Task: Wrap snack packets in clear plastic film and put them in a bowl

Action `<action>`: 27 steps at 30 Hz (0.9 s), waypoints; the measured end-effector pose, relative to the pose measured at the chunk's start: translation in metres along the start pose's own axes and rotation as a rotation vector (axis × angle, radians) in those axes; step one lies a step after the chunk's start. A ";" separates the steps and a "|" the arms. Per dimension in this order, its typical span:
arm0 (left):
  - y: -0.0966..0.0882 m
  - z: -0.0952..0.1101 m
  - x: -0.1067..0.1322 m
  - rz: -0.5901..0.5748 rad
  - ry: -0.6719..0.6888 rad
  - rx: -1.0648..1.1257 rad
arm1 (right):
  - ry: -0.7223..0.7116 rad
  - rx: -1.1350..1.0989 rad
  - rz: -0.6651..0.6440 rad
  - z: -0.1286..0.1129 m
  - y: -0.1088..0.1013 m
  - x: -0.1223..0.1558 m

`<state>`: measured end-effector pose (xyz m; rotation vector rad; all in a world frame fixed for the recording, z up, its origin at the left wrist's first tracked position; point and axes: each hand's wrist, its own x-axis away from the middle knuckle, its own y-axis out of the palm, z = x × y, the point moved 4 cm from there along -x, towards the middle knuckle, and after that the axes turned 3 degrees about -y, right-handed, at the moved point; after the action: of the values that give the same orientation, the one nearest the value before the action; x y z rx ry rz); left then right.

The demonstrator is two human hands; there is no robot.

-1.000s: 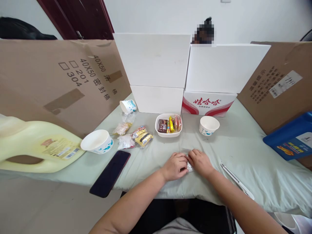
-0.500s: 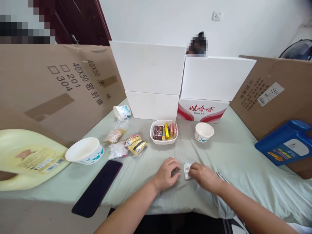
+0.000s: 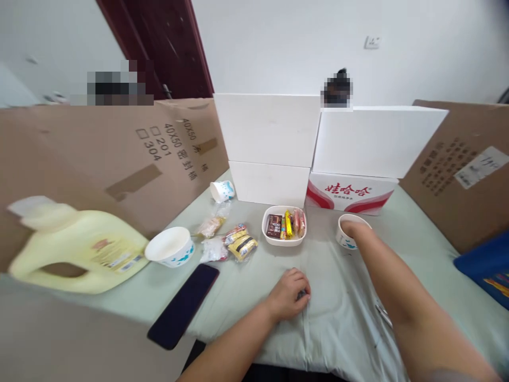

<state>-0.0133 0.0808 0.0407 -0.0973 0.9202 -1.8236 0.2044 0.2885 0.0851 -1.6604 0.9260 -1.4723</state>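
Observation:
My left hand (image 3: 289,295) rests on the pale green cloth (image 3: 338,323) near the front edge, its fingers curled over a small dark bit I cannot name. Across the cloth, my right hand (image 3: 353,228) reaches into a small white paper cup (image 3: 342,242) with blue marks; its fingers are hidden inside the cup. A white dish (image 3: 283,242) of wrapped snacks stands between the two hands, a little farther back.
Loose snack packets (image 3: 240,245), a wide paper bowl (image 3: 170,246), a dark phone (image 3: 183,305) and a yellow jug (image 3: 79,252) lie to the left. White boxes (image 3: 270,132) and a red-and-white carton (image 3: 350,191) line the back. A blue jug (image 3: 489,268) is on the right.
My hands have parted. The right hand, which held a white wrapper beside the left, has moved back and right into the paper cup. The left hand stays curled on the cloth.

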 end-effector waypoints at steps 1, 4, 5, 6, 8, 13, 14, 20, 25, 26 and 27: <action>0.000 -0.001 0.000 0.006 0.003 -0.004 | 0.011 0.005 -0.026 -0.001 0.003 -0.001; 0.000 -0.006 -0.001 0.024 -0.005 -0.025 | -0.016 0.016 -0.034 0.001 0.001 0.001; 0.001 -0.007 -0.001 0.028 -0.007 -0.032 | -0.039 0.015 -0.010 0.002 -0.003 0.004; 0.001 -0.007 -0.001 0.031 -0.007 -0.037 | -0.067 0.011 0.028 0.003 -0.008 0.008; 0.001 -0.007 -0.001 0.039 0.000 -0.044 | -0.127 -0.004 0.138 0.005 -0.020 0.020; -0.012 0.001 0.004 0.271 0.004 -0.070 | -0.208 -0.060 0.464 0.015 -0.018 0.080; -0.021 0.002 0.007 0.370 -0.004 -0.107 | -0.221 -0.077 0.490 0.020 -0.006 0.095; -0.099 -0.018 0.034 0.708 -0.219 -0.513 | -0.388 -0.350 0.553 0.080 0.108 0.170; -0.137 -0.065 0.045 0.415 -0.469 -0.770 | -0.427 -0.294 0.808 0.123 0.176 0.196; -0.140 -0.069 0.045 0.387 -0.452 -0.784 | -0.424 -0.292 0.859 0.125 0.183 0.198; -0.141 -0.069 0.045 0.383 -0.428 -0.793 | -0.412 -0.299 0.900 0.126 0.187 0.199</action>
<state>-0.1732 0.1046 0.0654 -0.7231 1.1958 -0.9516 0.3380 0.0310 0.0051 -1.3552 1.4276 -0.3886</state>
